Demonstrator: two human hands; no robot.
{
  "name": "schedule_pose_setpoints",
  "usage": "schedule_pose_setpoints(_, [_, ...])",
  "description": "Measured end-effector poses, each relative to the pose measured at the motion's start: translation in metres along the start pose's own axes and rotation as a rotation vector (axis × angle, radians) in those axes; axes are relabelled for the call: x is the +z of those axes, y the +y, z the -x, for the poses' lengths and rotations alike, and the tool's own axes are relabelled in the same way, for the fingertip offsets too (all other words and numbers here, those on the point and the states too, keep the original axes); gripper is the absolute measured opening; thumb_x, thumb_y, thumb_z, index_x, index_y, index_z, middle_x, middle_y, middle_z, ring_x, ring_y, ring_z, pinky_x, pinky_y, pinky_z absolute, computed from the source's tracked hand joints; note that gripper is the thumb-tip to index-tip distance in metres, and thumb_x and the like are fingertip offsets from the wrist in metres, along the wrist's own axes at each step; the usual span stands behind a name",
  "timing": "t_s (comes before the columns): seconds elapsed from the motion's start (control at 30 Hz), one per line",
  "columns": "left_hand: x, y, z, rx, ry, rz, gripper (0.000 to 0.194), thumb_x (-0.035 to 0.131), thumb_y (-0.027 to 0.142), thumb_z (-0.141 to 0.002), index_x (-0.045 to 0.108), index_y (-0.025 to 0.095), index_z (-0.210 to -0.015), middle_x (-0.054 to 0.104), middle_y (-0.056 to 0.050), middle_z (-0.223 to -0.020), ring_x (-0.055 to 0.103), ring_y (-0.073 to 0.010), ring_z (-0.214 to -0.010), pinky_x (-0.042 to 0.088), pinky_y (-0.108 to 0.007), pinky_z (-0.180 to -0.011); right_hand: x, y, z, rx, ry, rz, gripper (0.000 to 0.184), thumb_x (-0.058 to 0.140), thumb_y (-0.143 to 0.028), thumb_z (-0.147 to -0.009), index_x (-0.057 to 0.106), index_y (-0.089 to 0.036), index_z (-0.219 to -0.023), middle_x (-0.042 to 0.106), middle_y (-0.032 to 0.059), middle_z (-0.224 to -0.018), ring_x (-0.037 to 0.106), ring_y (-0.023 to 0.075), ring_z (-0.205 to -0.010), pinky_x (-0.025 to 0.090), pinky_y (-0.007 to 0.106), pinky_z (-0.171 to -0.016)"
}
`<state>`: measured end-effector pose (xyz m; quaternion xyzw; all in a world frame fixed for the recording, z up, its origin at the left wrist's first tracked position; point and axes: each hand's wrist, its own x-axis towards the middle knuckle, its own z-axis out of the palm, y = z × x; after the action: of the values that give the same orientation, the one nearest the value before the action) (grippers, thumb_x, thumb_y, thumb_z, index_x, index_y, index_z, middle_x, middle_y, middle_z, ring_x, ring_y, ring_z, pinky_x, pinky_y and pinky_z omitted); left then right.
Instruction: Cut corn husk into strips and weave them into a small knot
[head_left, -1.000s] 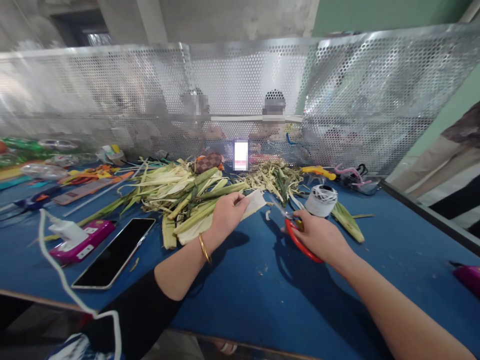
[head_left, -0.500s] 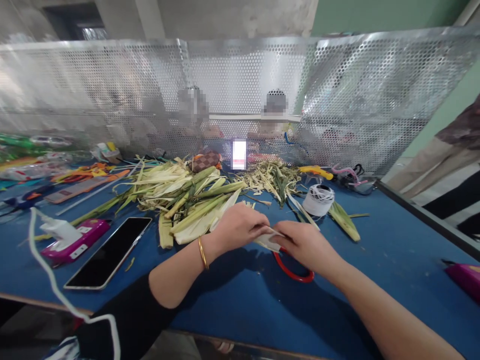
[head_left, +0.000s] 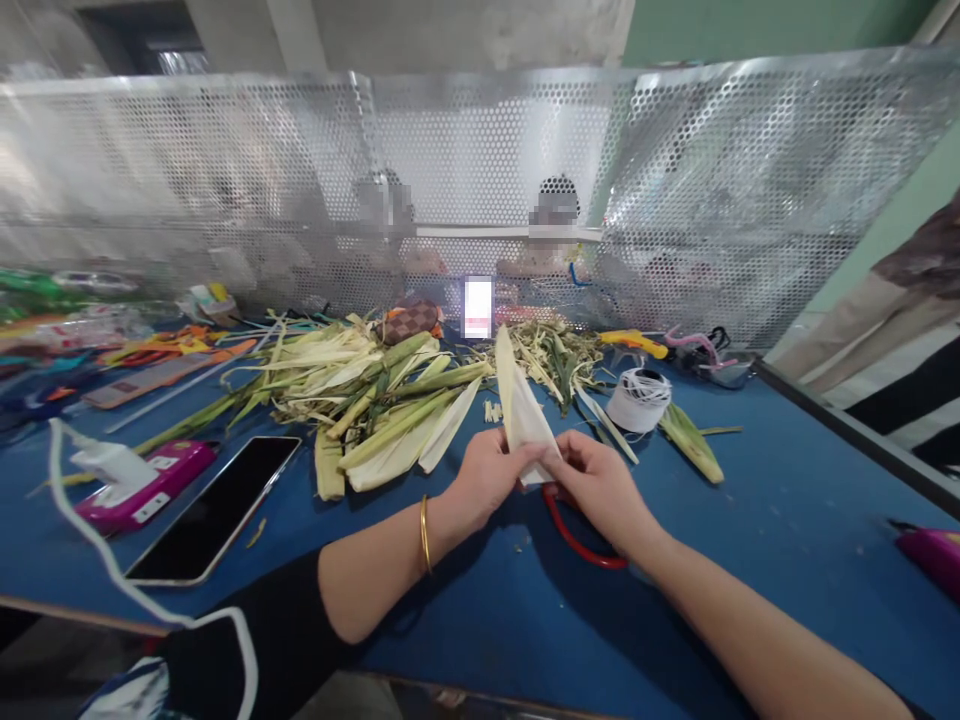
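Observation:
Between my two hands a pale corn husk (head_left: 523, 405) stands up, its tip pointing away from me. My left hand (head_left: 491, 475) pinches its lower left side, thumb across the front. On the lower right edge, the fingers and thumb of my right hand (head_left: 600, 490) are closed. Red scissor-like handles (head_left: 581, 545) lie on the blue table (head_left: 480, 620) beneath my right hand, which hides the rest of that tool. A heap of corn husks (head_left: 390, 410) lies beyond my left hand. Beyond my right hand stands a spool of white string (head_left: 638, 400).
At left are a black-screened phone (head_left: 217, 510) and a purple power strip (head_left: 146, 485) with a white cable (head_left: 97, 555). Shredded husk (head_left: 551, 360), a yellow-handled tool (head_left: 634, 343) and a loose green husk (head_left: 691, 445) lie farther back. A perforated metal screen (head_left: 480, 150) borders the table; people are behind it.
The husk has turned from lying low between my hands to standing up with its tip away from me. My left hand has rotated, its thumb now showing on the husk's front.

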<state>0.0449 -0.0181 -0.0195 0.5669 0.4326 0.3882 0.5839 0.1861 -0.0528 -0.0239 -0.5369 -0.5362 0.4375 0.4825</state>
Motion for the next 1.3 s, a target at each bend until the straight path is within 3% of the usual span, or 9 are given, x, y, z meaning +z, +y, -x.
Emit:
schedule_pose_setpoints(0.1, [-0.004,0.003,0.000,0.001,-0.009,0.023,0.022,0.067,0.032,-0.073,0.067,0.010,-0.076,0.063,-0.004,-0.065,0.051,-0.0099,-0.050,0.039,-0.021,-0.045,-0.007,-0.005,-0.001,0.116,-0.041,-0.156,0.033,0.076,-0.045,-0.062,0.059,-0.018,-0.064,0.053,-0.0051,-0.051,0.047,0.0075,-0.047,0.039,0.020,-0.047])
schedule_pose_setpoints(0.27, [-0.004,0.010,0.006,-0.092,-0.202,0.093,0.019,0.069,0.024,-0.071,0.067,0.011,-0.084,0.068,-0.006,-0.070,0.060,-0.0120,-0.056,0.046,-0.021,-0.049,-0.012,-0.007,-0.003,0.180,-0.042,-0.300,0.039,0.082,-0.047,-0.055,0.062,-0.016,-0.067,0.057,-0.0035,-0.052,0.049,0.0062,-0.047,0.041,0.019,-0.049])
schedule_pose_setpoints(0.5, [-0.005,0.010,0.005,-0.096,-0.121,0.051,0.011,0.067,0.021,-0.074,0.066,0.010,-0.077,0.062,-0.002,-0.058,0.054,-0.0077,-0.047,0.043,-0.017,-0.044,-0.012,-0.010,-0.001,0.305,-0.100,-0.291,0.038,0.084,-0.043,-0.054,0.061,-0.016,-0.068,0.058,-0.0031,-0.052,0.053,0.0066,-0.049,0.042,0.016,-0.047])
schedule_pose_setpoints(0.73, [-0.006,0.013,0.007,-0.115,-0.189,0.035,0.008,0.066,0.016,-0.072,0.066,0.010,-0.077,0.061,-0.001,-0.059,0.053,-0.0074,-0.049,0.041,-0.017,-0.045,-0.010,-0.010,-0.001,0.303,-0.115,-0.196,0.034,0.080,-0.042,-0.060,0.059,-0.015,-0.064,0.059,-0.0030,-0.051,0.051,0.0051,-0.046,0.043,0.016,-0.047])
schedule_pose_setpoints(0.97, [-0.006,0.012,0.004,-0.136,-0.161,0.028,0.014,0.068,0.011,-0.067,0.061,0.010,-0.080,0.062,-0.001,-0.063,0.052,-0.0063,-0.049,0.039,-0.017,-0.045,-0.009,-0.007,0.000,0.264,-0.155,-0.178,0.034,0.077,-0.040,-0.061,0.053,-0.017,-0.059,0.054,-0.0044,-0.049,0.048,0.0058,-0.042,0.041,0.019,-0.046])
schedule_pose_setpoints(1.07, [-0.007,0.012,0.003,-0.140,-0.171,0.067,0.020,0.071,0.012,-0.064,0.061,0.011,-0.081,0.061,0.000,-0.063,0.051,-0.0061,-0.049,0.038,-0.018,-0.046,-0.010,-0.005,-0.001,0.255,-0.199,-0.143,0.031,0.069,-0.042,-0.069,0.051,-0.018,-0.060,0.053,-0.0036,-0.052,0.048,0.0075,-0.043,0.043,0.023,-0.048])
schedule_pose_setpoints(1.17, [-0.009,0.014,0.003,-0.189,-0.174,0.152,0.024,0.075,0.017,-0.061,0.061,0.012,-0.080,0.059,0.002,-0.061,0.049,-0.0058,-0.048,0.034,-0.018,-0.045,-0.014,-0.005,-0.002,0.045,-0.104,0.021,0.020,0.053,-0.036,-0.082,0.057,-0.019,-0.074,0.058,0.0005,-0.063,0.056,0.0135,-0.055,0.049,0.030,-0.058])
schedule_pose_setpoints(1.23, [-0.011,0.018,0.004,-0.239,-0.179,0.210,0.024,0.076,0.019,-0.060,0.060,0.014,-0.076,0.055,0.004,-0.057,0.046,-0.0048,-0.046,0.033,-0.018,-0.045,-0.019,-0.008,-0.004,-0.279,-0.013,0.249,0.017,0.050,-0.024,-0.082,0.061,-0.021,-0.093,0.065,0.0061,-0.088,0.062,0.0196,-0.084,0.050,0.038,-0.079])
schedule_pose_setpoints(1.3, [-0.012,0.022,0.006,-0.269,-0.218,0.247,0.024,0.078,0.020,-0.058,0.059,0.015,-0.073,0.052,0.006,-0.054,0.043,-0.0038,-0.046,0.032,-0.018,-0.046,-0.023,-0.012,-0.005,-0.599,-0.016,0.499,0.032,0.050,-0.014,-0.078,0.062,-0.023,-0.106,0.061,0.0093,-0.117,0.054,0.0239,-0.113,0.042,0.044,-0.096])
